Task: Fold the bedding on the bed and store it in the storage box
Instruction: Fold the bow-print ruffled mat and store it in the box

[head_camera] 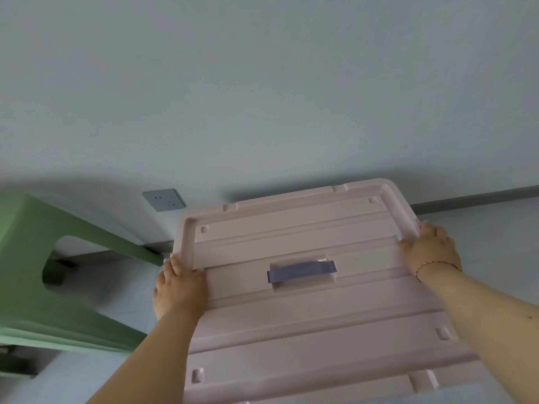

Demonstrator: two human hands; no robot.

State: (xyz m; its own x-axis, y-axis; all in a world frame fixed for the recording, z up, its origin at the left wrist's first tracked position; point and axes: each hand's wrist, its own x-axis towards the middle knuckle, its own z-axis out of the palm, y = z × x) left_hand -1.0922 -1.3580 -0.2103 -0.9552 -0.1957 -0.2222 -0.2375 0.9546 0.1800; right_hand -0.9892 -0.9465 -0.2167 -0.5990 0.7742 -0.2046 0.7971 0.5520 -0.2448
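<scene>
You see: 1 pink lid (306, 310) | 1 grey-blue handle (302, 271) | 2 hands: left hand (180, 290), right hand (431, 247) | 1 green stool (32, 258) | 1 wall socket (163, 199) | 1 red bracelet (434, 265)

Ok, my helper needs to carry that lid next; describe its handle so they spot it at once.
Start at the pink lid held at its sides by the left hand and right hand. In its centre lies a recess with a flat grey-blue handle, the lid's only non-pink part.

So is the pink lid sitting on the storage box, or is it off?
Cannot tell. Both hands, left and right, grip the pink lid by its side edges, but the lid hides whatever lies beneath it.
</scene>
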